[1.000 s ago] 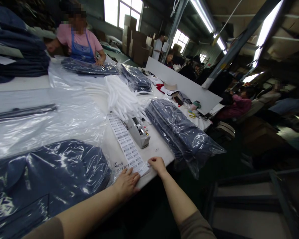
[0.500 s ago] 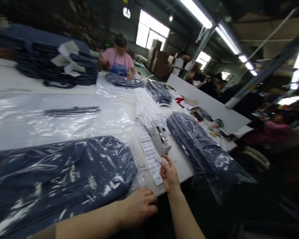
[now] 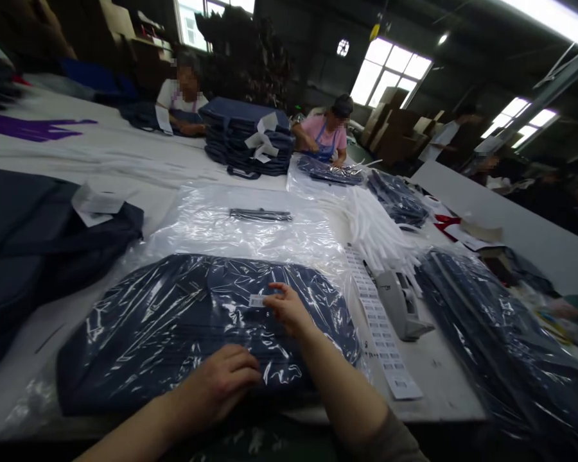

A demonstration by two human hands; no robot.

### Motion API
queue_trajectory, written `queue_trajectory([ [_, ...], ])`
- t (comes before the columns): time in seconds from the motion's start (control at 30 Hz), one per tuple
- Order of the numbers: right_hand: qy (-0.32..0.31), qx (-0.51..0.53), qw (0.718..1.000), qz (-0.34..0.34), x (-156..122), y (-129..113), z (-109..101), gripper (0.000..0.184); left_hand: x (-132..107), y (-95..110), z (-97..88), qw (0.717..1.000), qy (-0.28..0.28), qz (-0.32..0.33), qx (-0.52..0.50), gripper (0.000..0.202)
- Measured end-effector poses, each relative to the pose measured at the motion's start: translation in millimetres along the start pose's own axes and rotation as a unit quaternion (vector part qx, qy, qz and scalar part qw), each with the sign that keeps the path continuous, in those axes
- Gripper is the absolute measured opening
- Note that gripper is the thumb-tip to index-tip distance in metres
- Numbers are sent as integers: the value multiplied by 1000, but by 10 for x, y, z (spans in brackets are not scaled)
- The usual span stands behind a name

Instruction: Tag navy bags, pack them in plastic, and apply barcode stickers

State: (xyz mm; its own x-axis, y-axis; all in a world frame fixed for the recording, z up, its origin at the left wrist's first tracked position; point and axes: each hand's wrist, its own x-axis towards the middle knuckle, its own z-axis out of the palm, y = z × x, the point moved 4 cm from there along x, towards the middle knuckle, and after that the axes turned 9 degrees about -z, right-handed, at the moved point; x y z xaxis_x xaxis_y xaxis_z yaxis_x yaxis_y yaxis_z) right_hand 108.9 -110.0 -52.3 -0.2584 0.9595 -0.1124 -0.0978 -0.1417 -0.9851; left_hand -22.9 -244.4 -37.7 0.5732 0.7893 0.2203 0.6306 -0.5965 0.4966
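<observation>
A dark blue bag (image 3: 149, 333) in clear plastic wrapping lies flat on the table before me. Over its middle, my right hand (image 3: 289, 311) pinches a small white barcode label (image 3: 257, 300) between thumb and fingertips; whether the label touches the plastic I cannot tell. My left hand (image 3: 231, 375) is at the near side of the wrapped bag, its fingers curled together and their inner side hidden. Right of the bag are a sheet of barcode labels (image 3: 383, 337) and a grey dispenser (image 3: 399, 308).
An unwrapped dark bag (image 3: 38, 237) with white tags lies left. Clear plastic bags (image 3: 197, 208) are behind, white strips (image 3: 376, 221) beyond the dispenser, and more wrapped bags (image 3: 491, 333) on the right. Two people work across the table near stacked bags (image 3: 248, 131).
My view has turned left. My right hand has moved from beside the label sheet to above the wrapped bag, carrying the label. My left hand has moved left along the bag's near side.
</observation>
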Motion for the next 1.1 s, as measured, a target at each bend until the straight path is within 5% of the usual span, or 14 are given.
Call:
queue_trajectory([
  [0.13,-2,-48,998,30,181,236,142,44,-172,-537,-287,992,111,-34,54,21],
  [0.27,9,-77,996,43,228,374,162,41,-131,-802,-399,982,154,-43,99,22],
  [0.7,40,-113,993,17,216,423,169,36,232,-1047,-192,968,89,-12,235,32],
  [1.1,101,-164,981,-11,165,489,192,27,254,-1156,-78,965,90,-15,245,40],
])
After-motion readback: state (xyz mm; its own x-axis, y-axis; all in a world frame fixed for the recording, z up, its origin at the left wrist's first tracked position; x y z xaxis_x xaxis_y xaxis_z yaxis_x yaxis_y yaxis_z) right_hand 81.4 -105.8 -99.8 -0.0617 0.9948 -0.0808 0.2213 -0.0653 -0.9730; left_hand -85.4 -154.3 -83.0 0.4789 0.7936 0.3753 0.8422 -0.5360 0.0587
